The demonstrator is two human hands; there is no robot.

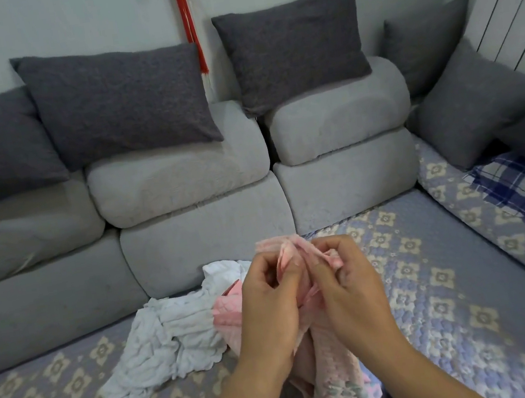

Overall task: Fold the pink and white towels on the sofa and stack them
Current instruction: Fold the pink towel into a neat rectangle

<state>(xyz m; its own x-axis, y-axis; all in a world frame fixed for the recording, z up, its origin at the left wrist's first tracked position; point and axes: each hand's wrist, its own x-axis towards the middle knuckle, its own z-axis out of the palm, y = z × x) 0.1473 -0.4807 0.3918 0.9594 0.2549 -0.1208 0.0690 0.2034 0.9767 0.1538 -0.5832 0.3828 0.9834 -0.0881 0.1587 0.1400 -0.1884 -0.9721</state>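
Curled fingers of the left hand [267,298] and right hand [345,284] pinch the bunched top edge of the pink towel [331,371], held up close together; it hangs between the forearms. The white towel [170,339] lies crumpled just left on the sofa [465,321], whose patterned cover lies open to the right.

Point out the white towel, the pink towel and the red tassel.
white towel [170,339]: head view, on its crumpled middle, lying on the sofa seat.
pink towel [341,390]: head view, on the part hanging below both hands.
red tassel [187,20]: head view, on its strands against the wall.
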